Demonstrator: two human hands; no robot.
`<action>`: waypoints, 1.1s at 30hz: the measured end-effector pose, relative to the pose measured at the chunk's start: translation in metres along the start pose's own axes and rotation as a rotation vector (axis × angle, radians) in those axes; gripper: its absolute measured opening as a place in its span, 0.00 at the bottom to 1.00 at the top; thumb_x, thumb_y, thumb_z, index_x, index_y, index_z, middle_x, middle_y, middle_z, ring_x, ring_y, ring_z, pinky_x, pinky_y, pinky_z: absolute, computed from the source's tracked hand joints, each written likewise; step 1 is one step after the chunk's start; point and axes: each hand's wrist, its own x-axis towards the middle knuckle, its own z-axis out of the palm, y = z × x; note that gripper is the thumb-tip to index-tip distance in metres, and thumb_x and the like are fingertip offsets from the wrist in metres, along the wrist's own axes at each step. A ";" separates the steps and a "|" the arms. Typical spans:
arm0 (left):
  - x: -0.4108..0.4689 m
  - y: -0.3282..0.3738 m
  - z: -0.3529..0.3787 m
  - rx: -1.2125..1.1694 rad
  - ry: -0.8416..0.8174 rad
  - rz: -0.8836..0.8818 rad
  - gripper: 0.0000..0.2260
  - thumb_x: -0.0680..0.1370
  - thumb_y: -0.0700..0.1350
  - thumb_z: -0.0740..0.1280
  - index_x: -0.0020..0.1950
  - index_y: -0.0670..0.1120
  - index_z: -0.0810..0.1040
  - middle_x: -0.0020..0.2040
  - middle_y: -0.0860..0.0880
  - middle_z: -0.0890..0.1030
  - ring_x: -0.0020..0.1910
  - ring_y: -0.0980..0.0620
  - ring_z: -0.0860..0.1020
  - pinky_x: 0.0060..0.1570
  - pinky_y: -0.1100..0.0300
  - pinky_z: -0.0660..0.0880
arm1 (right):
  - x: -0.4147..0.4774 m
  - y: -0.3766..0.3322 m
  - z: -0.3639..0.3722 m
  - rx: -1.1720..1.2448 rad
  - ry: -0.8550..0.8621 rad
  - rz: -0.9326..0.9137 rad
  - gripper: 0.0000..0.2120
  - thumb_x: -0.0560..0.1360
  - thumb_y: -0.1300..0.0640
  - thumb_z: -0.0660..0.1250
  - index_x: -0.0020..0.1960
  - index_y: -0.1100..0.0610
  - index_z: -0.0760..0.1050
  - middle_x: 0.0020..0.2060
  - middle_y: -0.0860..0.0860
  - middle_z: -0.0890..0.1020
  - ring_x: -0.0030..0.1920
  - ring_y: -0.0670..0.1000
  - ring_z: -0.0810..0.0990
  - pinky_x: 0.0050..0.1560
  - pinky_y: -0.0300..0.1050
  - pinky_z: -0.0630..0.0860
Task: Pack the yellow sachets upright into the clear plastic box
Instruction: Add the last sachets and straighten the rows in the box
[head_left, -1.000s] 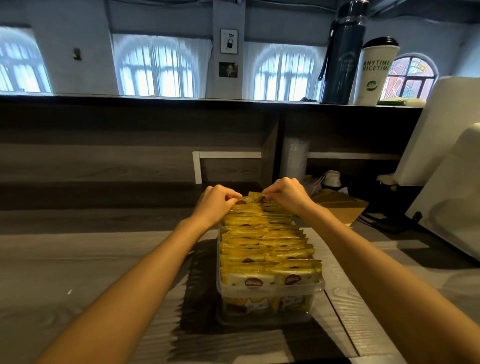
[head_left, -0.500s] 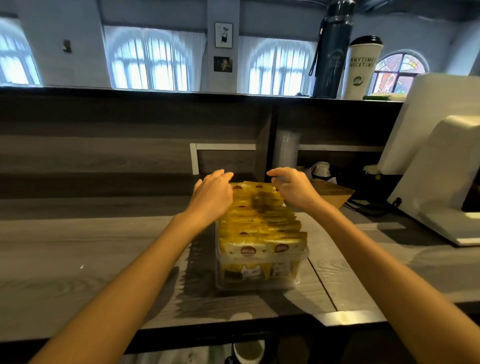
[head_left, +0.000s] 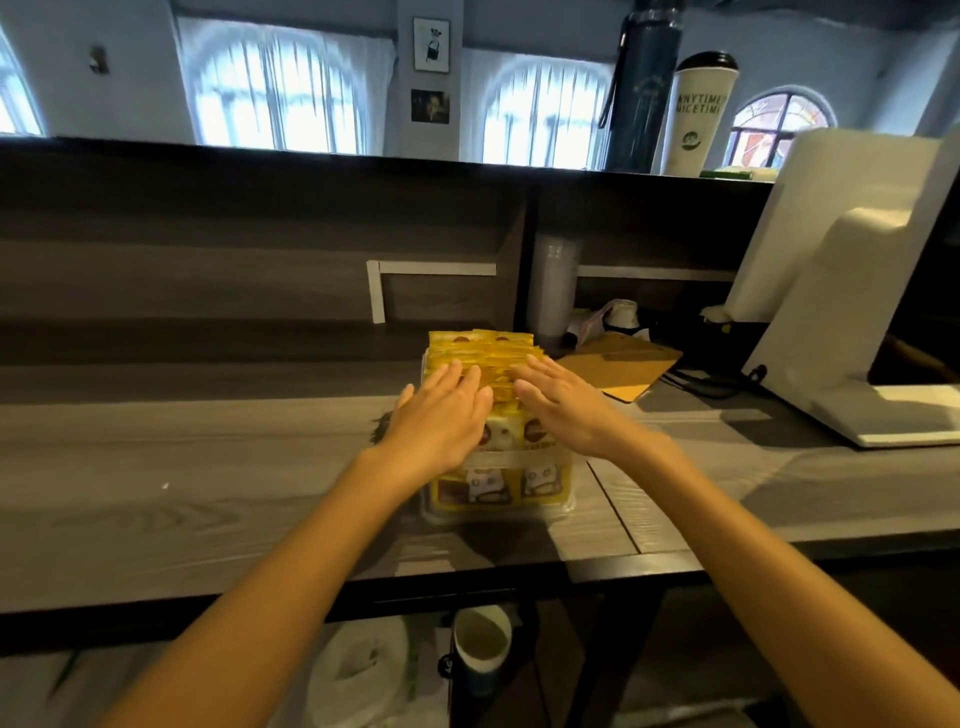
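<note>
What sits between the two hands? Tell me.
Head view: only the yellow sachets, standing in the clear plastic box, show between left hand and right hand.

Lots of yellow sachets (head_left: 483, 353), packed tight inside a clear plastic box (head_left: 524, 456). Standing up on end, in two rows side by side, tops poking out above the rim. Brown round spots near the tops. Little white pictures lower down, showing through the see-through front wall. Box full, sitting flat on the grey wooden table (head_left: 208, 467), near the front edge.
</note>
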 end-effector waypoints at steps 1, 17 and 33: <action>0.005 -0.002 0.001 0.001 -0.004 -0.003 0.23 0.83 0.51 0.44 0.77 0.47 0.47 0.79 0.48 0.47 0.78 0.51 0.46 0.75 0.46 0.47 | 0.006 0.001 0.001 -0.020 -0.008 0.005 0.23 0.82 0.48 0.45 0.76 0.52 0.53 0.78 0.52 0.51 0.78 0.51 0.47 0.76 0.56 0.49; 0.110 -0.054 0.012 0.006 -0.143 -0.016 0.27 0.82 0.53 0.44 0.76 0.45 0.36 0.77 0.47 0.35 0.76 0.49 0.35 0.75 0.42 0.47 | 0.105 0.017 0.022 -0.003 -0.057 0.036 0.25 0.83 0.49 0.45 0.77 0.53 0.42 0.77 0.52 0.39 0.76 0.51 0.35 0.75 0.47 0.39; 0.070 -0.033 -0.056 -0.096 -0.165 0.085 0.19 0.78 0.52 0.60 0.66 0.46 0.68 0.66 0.49 0.69 0.67 0.49 0.65 0.64 0.56 0.62 | 0.059 0.001 -0.039 0.135 -0.087 0.065 0.25 0.74 0.53 0.67 0.69 0.55 0.66 0.68 0.53 0.67 0.66 0.54 0.65 0.67 0.49 0.66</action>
